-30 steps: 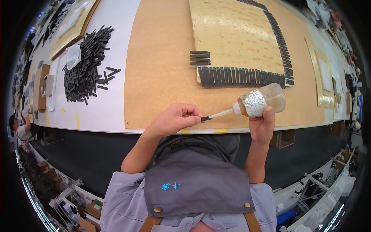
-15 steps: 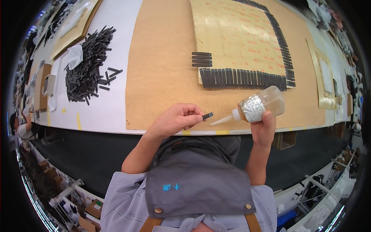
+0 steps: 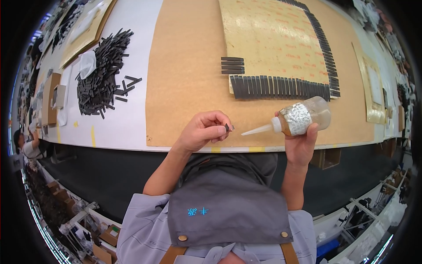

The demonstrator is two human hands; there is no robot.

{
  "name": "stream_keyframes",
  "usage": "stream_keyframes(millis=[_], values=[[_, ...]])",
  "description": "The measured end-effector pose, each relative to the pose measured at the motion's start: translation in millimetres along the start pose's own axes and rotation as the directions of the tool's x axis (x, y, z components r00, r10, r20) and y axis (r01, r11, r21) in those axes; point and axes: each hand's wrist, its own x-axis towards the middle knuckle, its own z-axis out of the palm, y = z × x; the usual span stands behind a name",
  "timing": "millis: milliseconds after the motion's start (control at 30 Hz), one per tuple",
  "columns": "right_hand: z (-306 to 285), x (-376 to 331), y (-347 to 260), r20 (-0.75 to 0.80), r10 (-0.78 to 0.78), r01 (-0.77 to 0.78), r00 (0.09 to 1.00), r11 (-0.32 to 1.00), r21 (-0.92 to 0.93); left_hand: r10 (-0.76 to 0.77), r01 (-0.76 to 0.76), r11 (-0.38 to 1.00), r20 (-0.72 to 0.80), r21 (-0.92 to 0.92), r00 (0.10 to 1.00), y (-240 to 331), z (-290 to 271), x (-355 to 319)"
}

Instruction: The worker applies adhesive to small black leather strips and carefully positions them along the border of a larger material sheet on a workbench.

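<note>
A worker's left hand [image 3: 203, 131] pinches a small dark strip [image 3: 227, 127] between thumb and fingertips, the grip closed tight on it, at the near edge of a brown paper sheet [image 3: 184, 79] spread over the white desk [image 3: 132, 119]. The right hand [image 3: 301, 143] wraps firmly round a clear squeeze bottle [image 3: 303, 118] with a foil label, held on its side — the white nozzle [image 3: 257, 130] points at the strip, its tip just short of it. Beyond the bottle on the brown sheet lies a yellowish sheet [image 3: 272, 39] edged with a row of dark strips [image 3: 281, 87]; three more [image 3: 232, 65] lie stacked at that row's left end. Well left of the brown sheet, a loose heap of strips [image 3: 101, 75] sits on the desk under a white cloth [image 3: 87, 64].
</note>
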Motion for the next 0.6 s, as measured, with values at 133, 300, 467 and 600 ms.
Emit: stream_keyframes(millis=[133,300,467,600], values=[[3.2,0.2,2.5,-0.025,-0.014,0.013,1.000,1.000,-0.011,0.152,-0.142,0.984,0.095,-0.106,0.984,-9.8,0.3,3.0],[-0.4,-0.6,4.1,-0.005,-0.007,0.007,1.000,0.999,-0.045,0.191,-0.185,0.981,0.134,-0.057,0.972,-13.1,-1.6,3.2],[-0.7,-3.0,7.9,-0.017,-0.008,0.006,1.000,0.997,-0.074,0.163,-0.163,0.987,0.130,-0.011,0.978,-11.6,0.5,2.1],[0.0,-3.5,7.9,0.018,0.016,-0.015,1.000,0.998,-0.065,0.175,-0.176,0.984,0.138,-0.007,0.975,-14.0,0.4,2.8]])
